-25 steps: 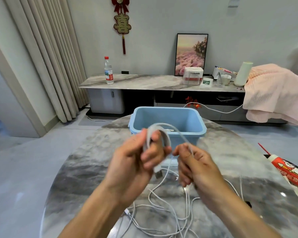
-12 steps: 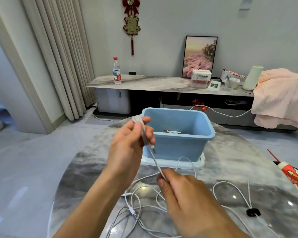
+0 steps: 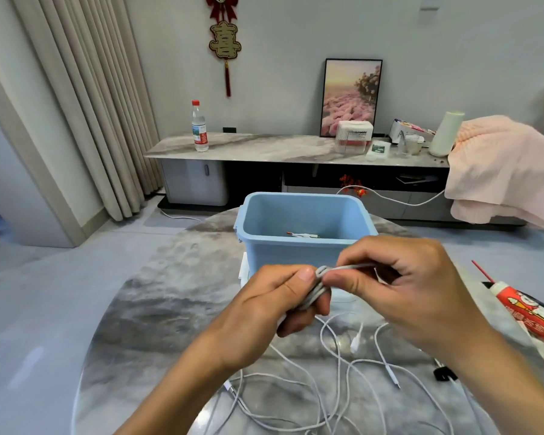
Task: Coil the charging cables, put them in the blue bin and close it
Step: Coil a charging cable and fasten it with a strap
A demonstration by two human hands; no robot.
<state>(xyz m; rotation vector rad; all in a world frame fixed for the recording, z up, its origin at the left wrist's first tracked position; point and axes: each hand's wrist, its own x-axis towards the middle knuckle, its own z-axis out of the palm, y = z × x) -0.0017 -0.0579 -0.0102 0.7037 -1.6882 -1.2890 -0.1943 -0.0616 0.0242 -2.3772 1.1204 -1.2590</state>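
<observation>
Both hands are up over the marble desk, pretty much together. Left hand has its fingers curled round a small white cable coil, thumb pressed on top. Right hand pinches the strand running off that coil between thumb and forefinger.

Just behind the hands sits the blue bin, open on top, with something white with red tips lying at the bottom, can't say exactly what. A white piece pokes out under the bin's near left corner; looks like it could be the lid, not sure. The loose cables are a tangle of white loops spread on the desk below the hands, plugs showing here and there.

Readable stuff: the white box on the far sideboard reads something like "Hisonic", bit blurry. A red carton at the desk's right edge has cartoon art and Chinese print. The wall ornament carries a gold Chinese character. The water bottle label is too small to read.
</observation>
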